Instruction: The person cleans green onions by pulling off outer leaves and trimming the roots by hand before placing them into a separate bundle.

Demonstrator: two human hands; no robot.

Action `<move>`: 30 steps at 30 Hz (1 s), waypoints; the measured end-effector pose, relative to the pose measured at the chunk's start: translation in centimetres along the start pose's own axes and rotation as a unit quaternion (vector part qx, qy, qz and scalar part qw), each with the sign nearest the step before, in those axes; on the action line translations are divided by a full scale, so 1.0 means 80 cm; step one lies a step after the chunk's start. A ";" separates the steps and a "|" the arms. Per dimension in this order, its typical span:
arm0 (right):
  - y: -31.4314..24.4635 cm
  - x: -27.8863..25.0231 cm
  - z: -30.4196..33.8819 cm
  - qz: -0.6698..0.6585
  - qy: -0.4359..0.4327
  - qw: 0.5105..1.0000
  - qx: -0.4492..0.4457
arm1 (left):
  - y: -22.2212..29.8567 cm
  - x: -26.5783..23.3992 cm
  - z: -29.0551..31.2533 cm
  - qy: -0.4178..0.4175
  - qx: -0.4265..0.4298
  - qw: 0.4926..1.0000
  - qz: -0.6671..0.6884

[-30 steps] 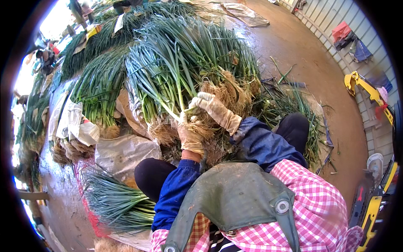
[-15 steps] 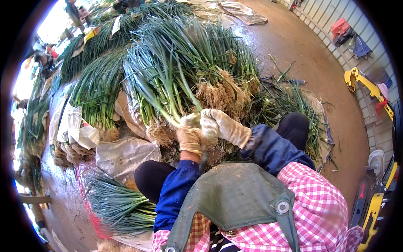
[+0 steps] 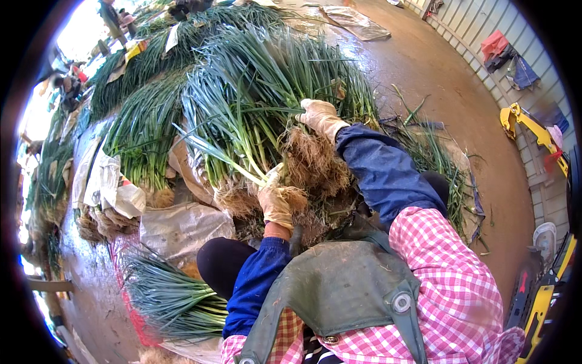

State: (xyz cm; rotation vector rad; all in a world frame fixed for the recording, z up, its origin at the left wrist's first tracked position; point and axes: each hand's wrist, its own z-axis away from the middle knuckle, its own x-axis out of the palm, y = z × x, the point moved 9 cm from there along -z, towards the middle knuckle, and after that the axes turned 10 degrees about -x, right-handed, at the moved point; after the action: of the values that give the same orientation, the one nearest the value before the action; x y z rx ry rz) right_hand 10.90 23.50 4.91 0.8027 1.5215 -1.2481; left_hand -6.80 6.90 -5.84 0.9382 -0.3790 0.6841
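My left hand [image 3: 276, 205], in a dirty cream work glove, is closed round the white lower stems of a few green onions [image 3: 247, 173]. Their leaves point up and left, and the pale roots hang beside the glove. Farther off and to the right, my right hand [image 3: 321, 117], gloved alike, reaches into the big heap of green onions [image 3: 260, 73]. Its fingers are bent round stalks just above a brown mass of roots [image 3: 315, 159]; the fingertips are partly hidden among the leaves.
Trimmed bundles of green onions [image 3: 173, 297] lie at the near left, beside a pale plastic sheet [image 3: 185, 229]. More heaps [image 3: 145, 121] stand at the far left. Loose leaf scraps [image 3: 433, 151] litter the right side. Yellow-and-black equipment [image 3: 536, 321] stands along the right wall.
My right hand has left the left hand and moved up and away to the root end of the big heap. The left hand stays nearly in place, still holding green onions.
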 end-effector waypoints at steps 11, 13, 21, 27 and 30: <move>-0.006 -0.053 0.015 -0.465 0.069 0.875 -0.111 | 0.011 0.041 0.016 -0.066 0.054 0.996 0.019; 0.007 -0.050 0.020 -0.546 0.089 0.821 -0.140 | 0.002 0.062 0.013 -0.096 0.027 0.994 0.035; -0.126 -0.004 0.081 -0.857 0.038 0.502 -0.112 | -0.027 0.057 -0.001 -0.157 -0.030 0.981 0.108; -0.140 0.045 0.101 -0.813 0.013 0.578 -0.063 | -0.045 0.057 -0.001 -0.170 -0.046 0.977 0.124; -0.154 0.038 0.130 -0.784 -0.011 0.621 -0.013 | -0.038 0.034 -0.008 -0.131 -0.020 0.983 0.127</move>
State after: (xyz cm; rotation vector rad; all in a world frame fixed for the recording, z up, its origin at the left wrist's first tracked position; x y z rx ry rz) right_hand 1.56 10.08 5.97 -0.9923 2.1596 -2.3173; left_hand -2.71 7.20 -6.43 0.9525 -0.7527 0.7827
